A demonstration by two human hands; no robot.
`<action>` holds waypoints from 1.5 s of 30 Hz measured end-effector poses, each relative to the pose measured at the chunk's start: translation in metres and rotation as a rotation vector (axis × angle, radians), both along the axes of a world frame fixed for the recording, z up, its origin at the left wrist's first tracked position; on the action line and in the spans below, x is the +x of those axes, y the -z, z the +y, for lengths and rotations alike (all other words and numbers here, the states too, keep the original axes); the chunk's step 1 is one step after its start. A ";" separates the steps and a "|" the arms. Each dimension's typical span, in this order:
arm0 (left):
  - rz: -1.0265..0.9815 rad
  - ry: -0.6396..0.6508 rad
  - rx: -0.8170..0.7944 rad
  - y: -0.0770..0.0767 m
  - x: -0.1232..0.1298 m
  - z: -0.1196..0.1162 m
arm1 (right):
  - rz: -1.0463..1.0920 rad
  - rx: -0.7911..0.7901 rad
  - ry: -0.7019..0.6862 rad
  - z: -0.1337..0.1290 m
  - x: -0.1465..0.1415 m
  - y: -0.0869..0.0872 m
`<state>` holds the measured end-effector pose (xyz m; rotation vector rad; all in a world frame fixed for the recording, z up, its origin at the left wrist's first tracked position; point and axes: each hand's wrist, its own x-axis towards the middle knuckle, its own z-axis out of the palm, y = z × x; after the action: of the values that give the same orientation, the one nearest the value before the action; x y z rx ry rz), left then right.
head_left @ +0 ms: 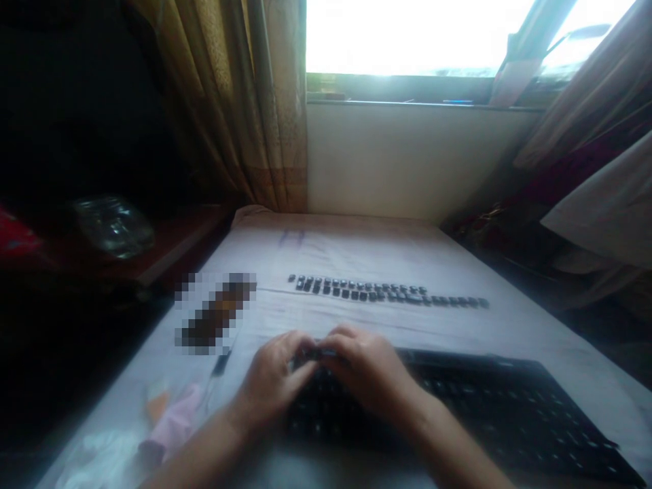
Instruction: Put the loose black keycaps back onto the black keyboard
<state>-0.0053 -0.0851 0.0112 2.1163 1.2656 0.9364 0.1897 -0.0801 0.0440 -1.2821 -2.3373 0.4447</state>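
A black keyboard (489, 401) lies on the pale cloth. My left hand (278, 370) and my right hand (364, 367) meet over its far left corner, fingers bent inward and fingertips nearly touching. Something small and dark shows between the fingertips, too blurred to name; I cannot tell whether it is loose or part of the keyboard. My wrists and palms cover part of the keys. Beyond the hands, loose black keycaps (361, 296) lie in long rows on the cloth.
The cloth-covered surface (356, 251) reaches to a wall under a window. A pixelated item (216, 314) lies at left, with a pink cloth (176, 418) and a clear plastic bag (104, 458) nearer. Curtains (239, 102) hang at left and clothes at right.
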 end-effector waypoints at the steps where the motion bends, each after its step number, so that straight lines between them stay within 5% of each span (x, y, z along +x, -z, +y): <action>1: 0.000 0.006 -0.003 0.000 0.000 0.000 | -0.019 -0.003 0.000 0.000 0.000 -0.001; 8: 0.043 0.040 0.001 -0.003 0.001 -0.002 | -0.148 -0.024 -0.027 -0.002 0.000 -0.006; 20: 0.234 -0.015 0.032 0.012 -0.022 0.021 | 0.005 -0.061 0.097 -0.001 -0.012 0.011; 45: 0.089 0.131 -0.233 0.014 -0.037 0.011 | -0.148 0.079 -0.012 -0.016 -0.028 0.019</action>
<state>-0.0425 -0.0741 -0.0027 2.0461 1.1993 0.6139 0.1621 -0.0962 0.0253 -1.3049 -2.4585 0.2660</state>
